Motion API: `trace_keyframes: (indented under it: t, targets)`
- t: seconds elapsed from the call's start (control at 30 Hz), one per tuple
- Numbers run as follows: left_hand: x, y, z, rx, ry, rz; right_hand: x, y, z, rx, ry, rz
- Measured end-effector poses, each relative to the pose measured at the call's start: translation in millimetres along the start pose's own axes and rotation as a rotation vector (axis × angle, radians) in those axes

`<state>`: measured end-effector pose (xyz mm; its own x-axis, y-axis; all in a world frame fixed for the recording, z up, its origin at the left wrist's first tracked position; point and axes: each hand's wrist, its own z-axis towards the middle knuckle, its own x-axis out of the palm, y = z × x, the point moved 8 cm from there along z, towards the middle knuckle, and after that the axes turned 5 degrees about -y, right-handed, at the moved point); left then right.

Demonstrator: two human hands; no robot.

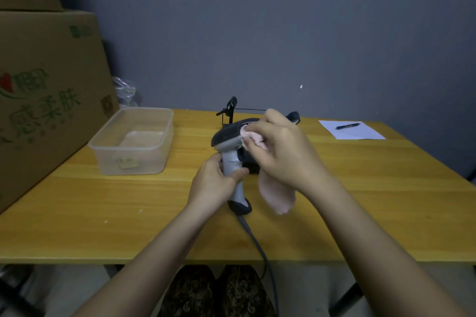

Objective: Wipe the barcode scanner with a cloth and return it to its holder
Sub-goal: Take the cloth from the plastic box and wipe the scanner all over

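The scanner (233, 147) is held above the desk (360, 188), its handle grasped by the left hand (213, 183); the cloth (275, 188), clenched in the right hand (280, 152), is rubbed on its head. Wiping is underway; next, the holder (230, 110) behind must be reached.

Pale pink cloth (277, 194), grey-and-black scanner (230, 145), yellow wooden table (360, 201), white paper (358, 132)

Cardboard box (49, 90), left of the table: green printed Chinese characters on its side, of which "感柔肤" reads clearly; larger characters above them are partly cut off; a small green logo near the top edge is too blurred to read.
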<state>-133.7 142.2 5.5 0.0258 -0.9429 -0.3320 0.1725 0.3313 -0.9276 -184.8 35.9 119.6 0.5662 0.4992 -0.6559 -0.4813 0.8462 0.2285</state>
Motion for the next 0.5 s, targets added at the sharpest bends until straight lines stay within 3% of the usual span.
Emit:
trace_keyframes:
  t: [0.23,0.33,0.5]
  targets:
    - [-3.3,-2.1,-2.3,0.033,-0.021,0.071,-7.0,-13.5,-4.2,0.122,-0.343,0.158]
    - [-4.0,1.4,-3.2,0.02,-0.008,0.0,-8.1,-19.4,-3.4,0.131,-0.352,0.024]
    - [-2.6,3.5,-0.2,0.011,0.005,-0.11,0.0,-3.8,-3.9,-0.128,-0.217,-0.355]
